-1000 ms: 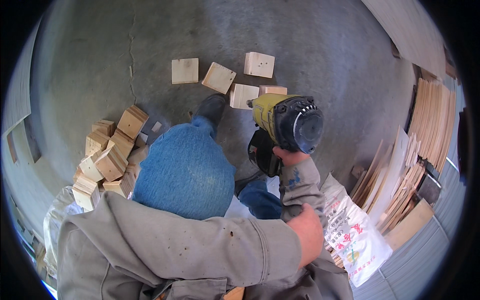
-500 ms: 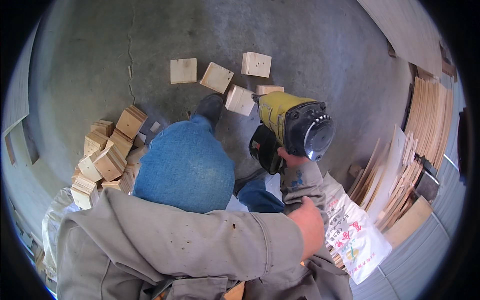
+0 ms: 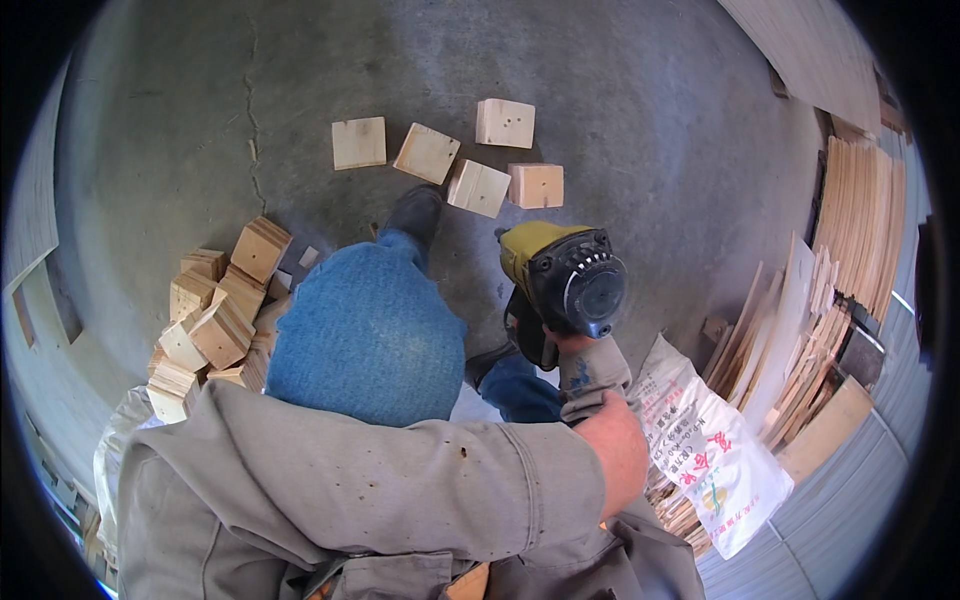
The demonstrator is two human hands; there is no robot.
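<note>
My right hand [image 3: 572, 342] is closed round the handle of a yellow and black nail gun [image 3: 578, 282], held in front of my right leg. The gun's rounded black cap faces up toward me, and most of my fingers are hidden behind it. My left arm lies across my body, and my left hand [image 3: 615, 455] is wrapped round the grey right sleeve [image 3: 597, 372] at the forearm. On the floor beyond the gun lie several square wooden blocks, the nearest being a thick block [image 3: 537, 186] with a dark spot on its face.
A heap of stacked wooden blocks [image 3: 222, 325] lies left of my bent knee [image 3: 370, 330]. At right are a white printed sack [image 3: 715, 455], thin wood strips [image 3: 862, 215] and leaning boards. A crack runs along the concrete floor [image 3: 660, 110].
The nail gun and my right hand have moved a little left and toward me, uncovering the thick block beyond. My left hand keeps its hold on the sleeve.
</note>
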